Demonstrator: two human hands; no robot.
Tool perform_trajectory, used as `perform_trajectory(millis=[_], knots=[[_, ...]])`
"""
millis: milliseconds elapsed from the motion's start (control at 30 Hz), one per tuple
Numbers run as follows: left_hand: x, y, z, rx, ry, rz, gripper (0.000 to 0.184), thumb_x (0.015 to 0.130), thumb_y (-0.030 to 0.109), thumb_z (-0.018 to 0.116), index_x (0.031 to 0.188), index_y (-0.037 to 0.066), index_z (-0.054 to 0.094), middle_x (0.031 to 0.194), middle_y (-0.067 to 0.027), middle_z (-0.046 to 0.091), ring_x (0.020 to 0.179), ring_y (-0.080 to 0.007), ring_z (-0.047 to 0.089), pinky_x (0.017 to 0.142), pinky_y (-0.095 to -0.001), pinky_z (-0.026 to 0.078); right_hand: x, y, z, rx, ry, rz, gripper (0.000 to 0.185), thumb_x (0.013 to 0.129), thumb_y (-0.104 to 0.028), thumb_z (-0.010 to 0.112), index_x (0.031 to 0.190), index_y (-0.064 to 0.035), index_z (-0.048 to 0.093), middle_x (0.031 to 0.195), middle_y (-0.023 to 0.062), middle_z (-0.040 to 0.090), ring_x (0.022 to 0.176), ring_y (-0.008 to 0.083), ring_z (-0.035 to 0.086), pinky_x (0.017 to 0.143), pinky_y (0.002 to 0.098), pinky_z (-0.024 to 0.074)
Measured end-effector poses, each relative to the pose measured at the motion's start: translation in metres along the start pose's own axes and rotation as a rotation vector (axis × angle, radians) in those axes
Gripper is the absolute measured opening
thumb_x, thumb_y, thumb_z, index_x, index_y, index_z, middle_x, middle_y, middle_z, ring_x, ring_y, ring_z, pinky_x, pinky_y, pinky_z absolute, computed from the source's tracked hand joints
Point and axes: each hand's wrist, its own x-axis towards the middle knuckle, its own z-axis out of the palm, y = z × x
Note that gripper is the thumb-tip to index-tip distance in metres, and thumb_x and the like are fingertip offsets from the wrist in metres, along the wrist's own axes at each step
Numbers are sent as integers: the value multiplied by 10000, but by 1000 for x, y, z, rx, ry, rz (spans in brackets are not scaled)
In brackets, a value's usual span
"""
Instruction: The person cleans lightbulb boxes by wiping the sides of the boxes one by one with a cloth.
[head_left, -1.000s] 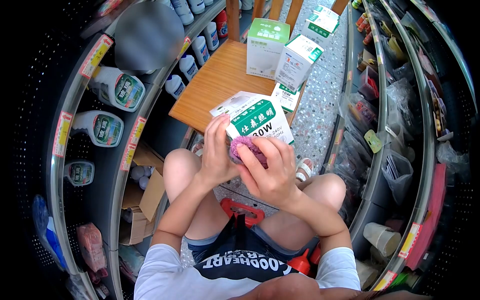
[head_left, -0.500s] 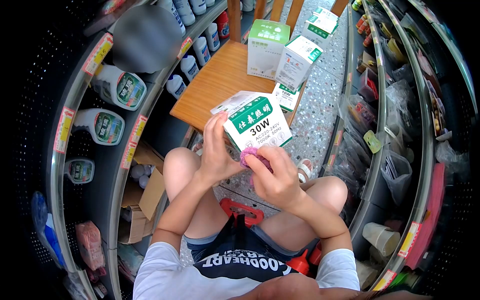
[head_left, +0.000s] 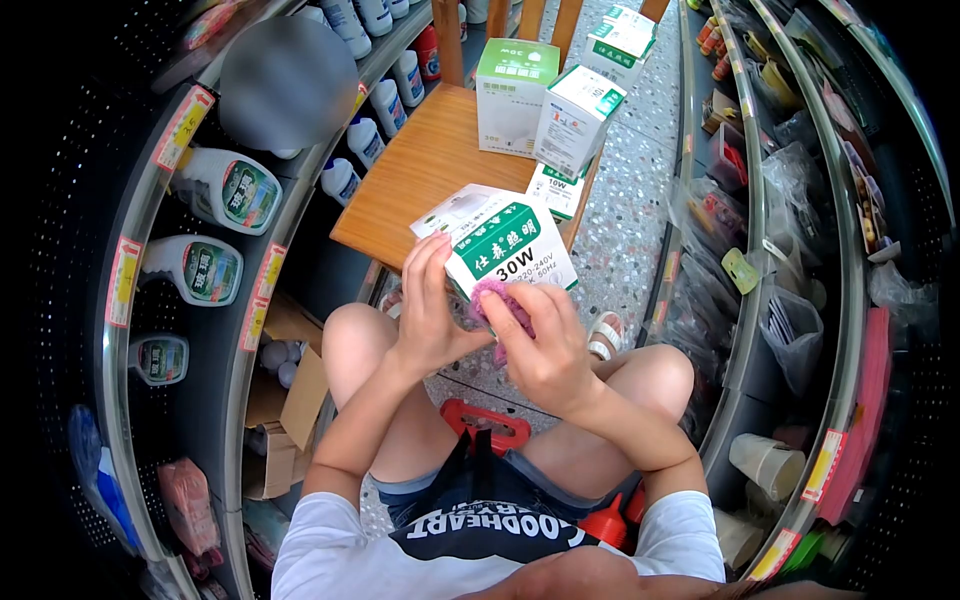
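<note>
Partly curled, the grip of the left hand (head_left: 425, 310) has hold of the 30W box (head_left: 510, 245) along its nine o'clock side, fingers against the edge and thumb reaching toward three o'clock, low by the near corner. The grip of the right hand (head_left: 548, 355) is pinched closed on a pink cloth (head_left: 490, 298), which it presses to the box's lower front edge at six o'clock.

This box is tilted, its printed white and green face toward the wearer, and overlaps the near edge of a wooden chair (head_left: 400, 165); whether it touches the seat, I cannot tell.

Clock directions now run from that box. At twelve, a green-topped box (head_left: 510, 105) stands on the seat. Just beside it, at one, is a white box (head_left: 570, 130), with a 10W box (head_left: 556, 190) nearer, between one and two. Farther off at one, more boxes (head_left: 615, 45) sit together.

Spray bottles (head_left: 205, 270) line a shelf at nine to ten, an open carton (head_left: 302, 400) lies at eight, and a red plastic piece (head_left: 490, 422) shows at six, between the wearer's knees.
</note>
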Motion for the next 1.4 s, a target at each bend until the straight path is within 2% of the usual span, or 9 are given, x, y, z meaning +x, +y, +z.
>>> perform_trajectory(millis=[133, 300, 533, 667, 700, 800, 900, 1100, 1400], knots=[[-2, 0, -4, -24, -36, -25, 1128, 519, 170, 938, 1438, -66, 328, 1402, -261, 423, 1317, -452, 435, 1136, -532, 353, -1, 11, -1, -134, 2, 48, 438, 769, -75, 657, 1204, -19, 666, 1152, 133, 587, 1013, 314, 584, 826, 404, 531], [-2, -1, -5, -20, -45, -50, 1193, 489, 161, 946, 1459, -66, 290, 1425, -258, 405, 1339, -447, 417, 1144, -531, 342, 3, 30, -3, -224, 49, 127, 427, 761, 21, 652, 1188, 4, 656, 1110, 146, 578, 969, 327, 579, 808, 418, 522], [-2, -3, -7, -17, -33, -65, 1198, 521, 216, 969, 1467, -53, 285, 1426, -258, 406, 1336, -445, 420, 1137, -521, 348, 8, 64, -21, -353, 124, 282, 405, 766, 84, 635, 1165, 21, 660, 1117, 172, 584, 982, 339, 583, 846, 428, 501], [-2, -4, -7, -23, -28, -65, 1203, 522, 226, 973, 1470, -48, 284, 1422, -260, 413, 1332, -446, 424, 1135, -525, 346, 10, 50, -30, -253, 249, 111, 390, 743, 97, 661, 1124, 20, 690, 1078, 152, 612, 912, 322, 599, 786, 403, 507], [-2, -4, -7, -26, -26, -63, 1204, 519, 224, 972, 1470, -48, 285, 1422, -261, 415, 1331, -445, 425, 1135, -527, 345, 10, 43, -30, -224, 286, 38, 368, 741, 62, 689, 1102, -8, 712, 1062, 129, 628, 895, 299, 603, 752, 385, 510], [-2, -5, -6, -9, -23, -58, 1207, 502, 219, 973, 1464, -48, 295, 1417, -260, 422, 1329, -447, 426, 1138, -533, 339, 7, 26, -28, -167, 261, -164, 371, 736, 9, 712, 1104, -33, 721, 1081, 110, 635, 908, 274, 604, 743, 368, 515], [0, -3, -4, 6, 1, -46, 1156, 529, 209, 957, 1453, -51, 312, 1404, -258, 432, 1323, -453, 431, 1138, -537, 339, 2, 15, -9, -109, 199, -214, 376, 740, -63, 710, 1116, -48, 724, 1100, 98, 636, 915, 256, 604, 748, 349, 519], [1, -1, -4, 8, 19, -12, 1034, 615, 196, 917, 1432, -67, 341, 1387, -257, 445, 1306, -444, 457, 1123, -540, 363, 1, 5, 11, -76, 73, -200, 400, 740, -107, 659, 1130, -31, 709, 1114, 104, 623, 931, 265, 606, 748, 352, 526], [-1, -4, -6, -2, -7, -3, 1074, 586, 225, 938, 1430, -72, 344, 1391, -252, 445, 1314, -442, 455, 1130, -532, 364, 4, -3, 4, 61, -30, -54, 348, 737, -42, 652, 1081, -9, 690, 1040, 123, 612, 852, 288, 616, 707, 372, 533]])
